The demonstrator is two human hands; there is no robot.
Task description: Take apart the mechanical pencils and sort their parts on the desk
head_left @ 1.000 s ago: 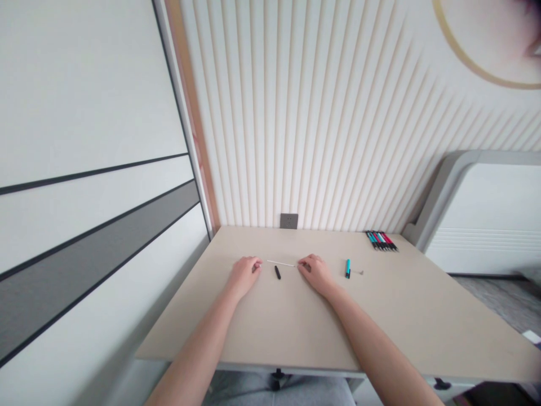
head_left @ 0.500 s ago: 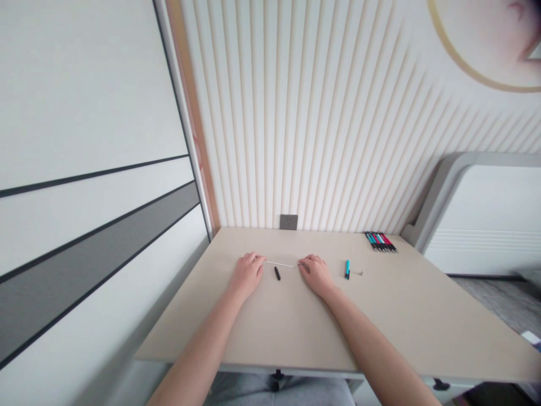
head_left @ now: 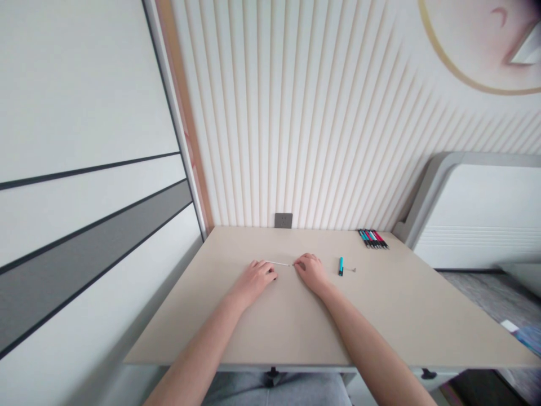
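Note:
A thin white pen refill (head_left: 279, 263) lies across the middle of the desk between my hands. My left hand (head_left: 255, 280) is at its left end, fingers curled around a short black pen part (head_left: 274, 276) that is mostly hidden under them. My right hand (head_left: 311, 272) rests at the refill's right end with thumb and fingertips pinched together. A tiny dark bit shows at those fingertips, too small to name. Right of that hand lie a turquoise pen barrel with a black end (head_left: 341, 266) and a small thin metallic piece (head_left: 351, 270).
A row of several capped-looking pens (head_left: 373, 239) in black, turquoise, white and red lies at the desk's back right. The desk (head_left: 296, 332) meets a ribbed wall with a dark socket (head_left: 283, 220). A white cabinet (head_left: 101, 259) stands along the left.
My left hand has moved right and closed over the black pen part, which lay uncovered before. My right hand stays by the refill's right end. The view has shifted slightly.

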